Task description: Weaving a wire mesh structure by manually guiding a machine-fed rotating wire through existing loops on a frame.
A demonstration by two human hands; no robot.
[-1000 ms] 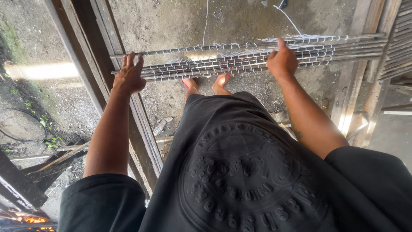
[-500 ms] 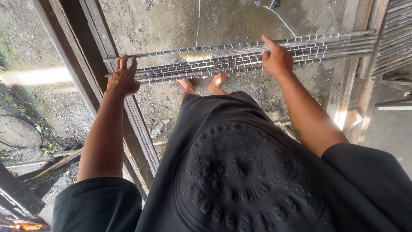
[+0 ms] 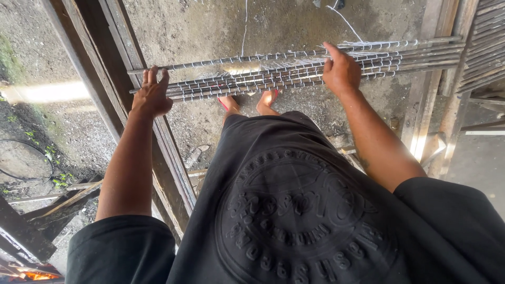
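A bundle of long ribbed steel bars [image 3: 263,76] lies crosswise in front of me, resting on wooden beams at waist height. My left hand [image 3: 151,94] rests on the bundle's left end, fingers stretched flat over the bars. My right hand [image 3: 341,71] presses on the bars further right, fingers curled over them. My feet in red sandals [image 3: 247,102] show on the ground below the bars. My black shirt fills the lower part of the view.
A slanted wooden beam [image 3: 131,105] runs under the bars at left. Another timber post [image 3: 436,94] stands at right, with more bars [image 3: 484,47] stacked beyond it. The ground is dirty concrete with scrap wood [image 3: 58,197] at lower left.
Both hands stay on the bars while the bundle and hands sit a little higher and further left in view; the left hand's fingers have spread flatter.
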